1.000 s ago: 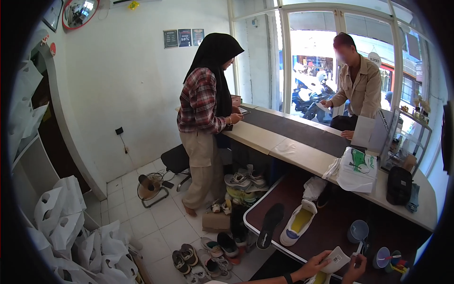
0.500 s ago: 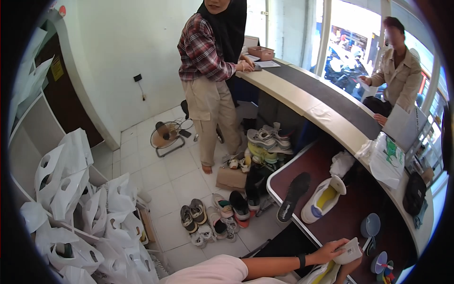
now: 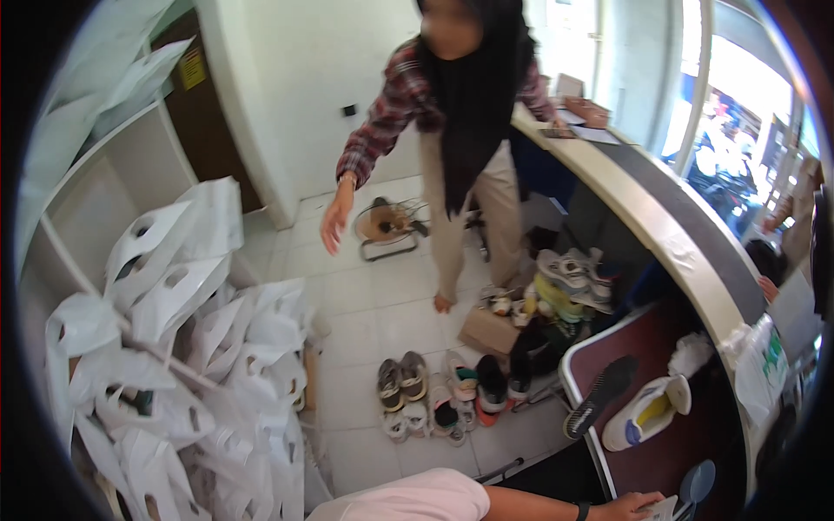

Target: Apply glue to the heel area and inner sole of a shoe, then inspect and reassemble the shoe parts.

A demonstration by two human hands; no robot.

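My left hand [image 3: 627,507] is at the lower right edge, its fingers closed on the pale tongue [image 3: 662,509] of a white shoe, most of which is cut off by the frame. My right hand is out of view. Just beyond, on the dark red tabletop [image 3: 632,473], a white sneaker [image 3: 645,415] with a yellow inside lies tilted. Beside it a black insole [image 3: 599,397] reaches over the table's pale edge. A blue-grey cup [image 3: 698,480] stands close to my left hand.
White plastic bags [image 3: 174,408] crowd the shelves at left. Pairs of shoes [image 3: 402,382] line the tiled floor. Across the room stands a person in a plaid shirt [image 3: 404,95], one arm hanging out. A curved counter [image 3: 669,226] runs along the right, with another person partly visible behind it.
My view has swung left, so the scene sits further right and my right hand has left the picture. The person in plaid has turned and extended an arm. My left hand keeps its hold.
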